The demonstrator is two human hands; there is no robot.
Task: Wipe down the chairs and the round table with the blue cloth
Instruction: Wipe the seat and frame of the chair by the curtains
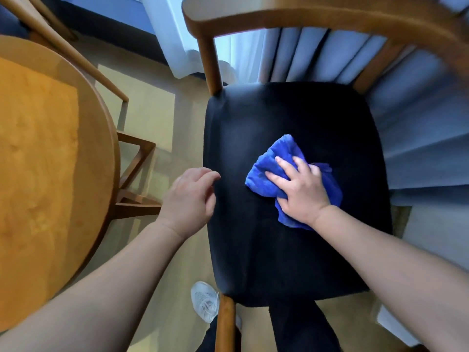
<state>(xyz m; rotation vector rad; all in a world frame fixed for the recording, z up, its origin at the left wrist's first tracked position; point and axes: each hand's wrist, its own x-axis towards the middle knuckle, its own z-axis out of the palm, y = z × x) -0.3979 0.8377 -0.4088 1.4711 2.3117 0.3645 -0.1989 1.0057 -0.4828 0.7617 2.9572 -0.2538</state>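
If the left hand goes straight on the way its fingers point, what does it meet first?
Probably the left edge of the black seat, right ahead of the left hand; its height over the seat is unclear.

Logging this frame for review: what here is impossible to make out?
1. Head view: part of the black seat is covered by the blue cloth and right hand.
2. Round table: cut off by the left edge.
3. Chair backrest: blurred, and cut off at the top and right edges.
4. Left hand: whether its fingertips touch the seat edge is unclear.
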